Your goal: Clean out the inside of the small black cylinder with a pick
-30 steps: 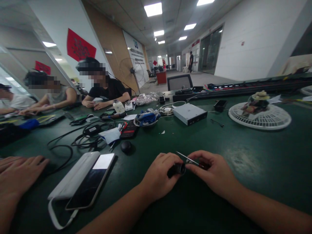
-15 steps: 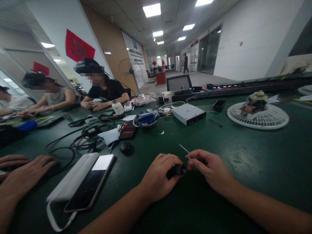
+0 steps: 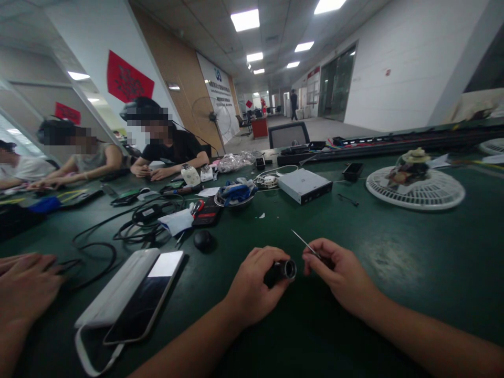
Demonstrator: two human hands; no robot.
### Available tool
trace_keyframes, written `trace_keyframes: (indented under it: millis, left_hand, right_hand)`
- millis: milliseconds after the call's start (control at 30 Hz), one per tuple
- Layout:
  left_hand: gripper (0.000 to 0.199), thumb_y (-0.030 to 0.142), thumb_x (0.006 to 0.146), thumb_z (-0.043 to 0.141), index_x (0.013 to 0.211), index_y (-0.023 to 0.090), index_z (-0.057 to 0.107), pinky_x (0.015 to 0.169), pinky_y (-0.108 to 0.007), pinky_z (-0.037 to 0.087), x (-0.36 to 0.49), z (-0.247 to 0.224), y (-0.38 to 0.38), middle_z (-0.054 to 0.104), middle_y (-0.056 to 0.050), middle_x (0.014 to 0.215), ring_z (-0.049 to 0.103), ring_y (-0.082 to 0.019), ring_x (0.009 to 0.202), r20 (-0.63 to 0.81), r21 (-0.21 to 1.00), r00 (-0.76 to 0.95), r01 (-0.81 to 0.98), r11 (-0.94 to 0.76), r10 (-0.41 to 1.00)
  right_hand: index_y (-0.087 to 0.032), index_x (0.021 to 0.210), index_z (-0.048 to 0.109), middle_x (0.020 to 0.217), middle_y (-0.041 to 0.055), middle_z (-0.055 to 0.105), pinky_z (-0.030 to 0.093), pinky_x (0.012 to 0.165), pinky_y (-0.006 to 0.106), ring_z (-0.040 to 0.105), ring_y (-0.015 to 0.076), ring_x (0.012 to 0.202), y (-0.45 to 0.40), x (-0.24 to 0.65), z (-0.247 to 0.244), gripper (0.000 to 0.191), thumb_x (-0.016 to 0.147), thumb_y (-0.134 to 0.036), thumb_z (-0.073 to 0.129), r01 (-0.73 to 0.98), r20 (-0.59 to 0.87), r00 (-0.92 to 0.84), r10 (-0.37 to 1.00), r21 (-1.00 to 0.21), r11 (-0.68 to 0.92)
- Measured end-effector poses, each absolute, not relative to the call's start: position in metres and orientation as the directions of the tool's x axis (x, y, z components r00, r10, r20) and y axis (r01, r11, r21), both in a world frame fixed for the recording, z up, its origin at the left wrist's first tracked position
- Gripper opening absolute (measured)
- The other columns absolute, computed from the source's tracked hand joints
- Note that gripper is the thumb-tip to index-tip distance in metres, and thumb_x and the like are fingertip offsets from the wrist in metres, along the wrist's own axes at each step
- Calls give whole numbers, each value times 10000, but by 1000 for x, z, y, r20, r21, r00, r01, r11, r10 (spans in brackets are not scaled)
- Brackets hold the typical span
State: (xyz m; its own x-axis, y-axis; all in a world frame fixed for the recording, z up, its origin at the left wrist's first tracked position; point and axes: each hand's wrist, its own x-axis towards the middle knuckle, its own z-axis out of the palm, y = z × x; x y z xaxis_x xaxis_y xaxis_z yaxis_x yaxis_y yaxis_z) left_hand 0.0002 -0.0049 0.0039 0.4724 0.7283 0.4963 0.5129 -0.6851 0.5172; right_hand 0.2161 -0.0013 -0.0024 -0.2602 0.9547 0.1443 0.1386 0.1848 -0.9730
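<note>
My left hand (image 3: 258,286) is wrapped round a small black cylinder (image 3: 288,270), whose round, ringed end faces right and towards me. Fingers hide the rest of it, so its exact kind does not show. Just to the right, my right hand (image 3: 336,268) is closed on a thin metal rod (image 3: 303,241) that looks like a slim screwdriver or tweezers. The rod's tip points up and left, apart from the cylinder. Both hands are low over the dark green table (image 3: 252,336).
Left of me lie a phone (image 3: 145,299) and a white power bank (image 3: 118,286) joined by a cable, with another person's hands (image 3: 27,289) beyond. A black mouse (image 3: 203,240), a bowl (image 3: 235,192), a silver disc drive (image 3: 305,185) and a white fan grille (image 3: 415,188) stand farther back.
The cylinder has turned in my left hand, so more of its round end faces me. My right hand and the rod have shifted slightly. The neighbour's hands moved left.
</note>
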Motion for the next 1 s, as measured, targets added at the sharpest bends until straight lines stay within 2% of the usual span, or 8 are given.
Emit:
trace_keyframes:
  millis: [100, 167, 300, 367, 467, 700, 900, 1000]
  left_hand:
    - [271, 147, 834, 702, 1075, 225, 607, 874, -396, 493, 1, 6, -6, 696, -37, 1048, 638, -205, 969, 479, 522, 474, 523, -674, 739]
    - [268, 148, 834, 699, 1075, 221, 607, 866, -398, 495, 1, 8, -6, 696, -42, 1044, 639, -208, 959, 468, 525, 473, 530, -665, 747]
    - [267, 145, 833, 702, 1071, 218, 607, 855, -388, 493, 1, 8, -6, 698, -36, 1040, 643, -204, 953, 470, 526, 474, 527, -667, 745]
    - [266, 144, 833, 704, 1069, 217, 608, 858, -383, 491, 1, 8, -6, 699, -31, 1041, 646, -200, 959, 471, 529, 477, 521, -670, 742]
    - [271, 130, 829, 705, 1067, 219, 613, 875, -383, 483, 1, 8, -5, 703, -29, 1055, 647, -202, 983, 456, 538, 492, 511, -670, 742]
    - [289, 117, 817, 713, 1070, 224, 623, 910, -386, 472, 1, 8, -6, 707, -33, 1069, 643, -210, 1000, 446, 539, 507, 505, -674, 738]
    - [245, 162, 816, 727, 1033, 215, 627, 897, -394, 488, 1, 8, -6, 713, -45, 1048, 654, -223, 983, 452, 528, 499, 518, -673, 739]
    - [249, 174, 817, 743, 1038, 216, 637, 917, -395, 484, 1, 7, -6, 722, -41, 1070, 662, -219, 1004, 454, 531, 512, 501, -683, 729]
  right_hand:
    - [-220, 996, 584, 834, 11, 715, 511, 761, 330, 693, 197, 831, -2, 215, -2, 125, 910, -288, 642, 81, 137, -241, 961, -984, 160]
    - [-225, 977, 569, 876, 20, 730, 517, 767, 333, 706, 209, 877, -2, 215, -1, 135, 902, -293, 659, 58, 126, -243, 962, -988, 144]
    - [-220, 931, 640, 940, 31, 732, 511, 700, 323, 688, 198, 815, -1, 217, -2, 122, 885, -323, 686, 143, 129, -241, 962, -976, 167]
    - [-221, 908, 690, 926, 20, 718, 501, 657, 309, 661, 179, 749, -1, 217, -2, 123, 850, -322, 730, 190, 153, -235, 960, -961, 200]
    - [-223, 837, 736, 861, 8, 712, 511, 691, 312, 662, 183, 764, -2, 218, -1, 87, 811, -298, 771, 189, 173, -264, 949, -955, 227]
    - [-238, 908, 768, 842, 12, 767, 527, 712, 325, 691, 202, 778, -5, 217, -2, 121, 817, -318, 772, 157, 77, -302, 950, -979, 130]
    - [-239, 822, 771, 831, 10, 693, 486, 664, 310, 649, 183, 750, -4, 218, 0, 65, 852, -287, 739, 289, 226, -348, 910, -897, 333]
    - [-249, 856, 781, 833, 13, 694, 484, 657, 314, 650, 182, 746, -6, 217, 2, 79, 881, -277, 712, 296, 238, -367, 899, -887, 356]
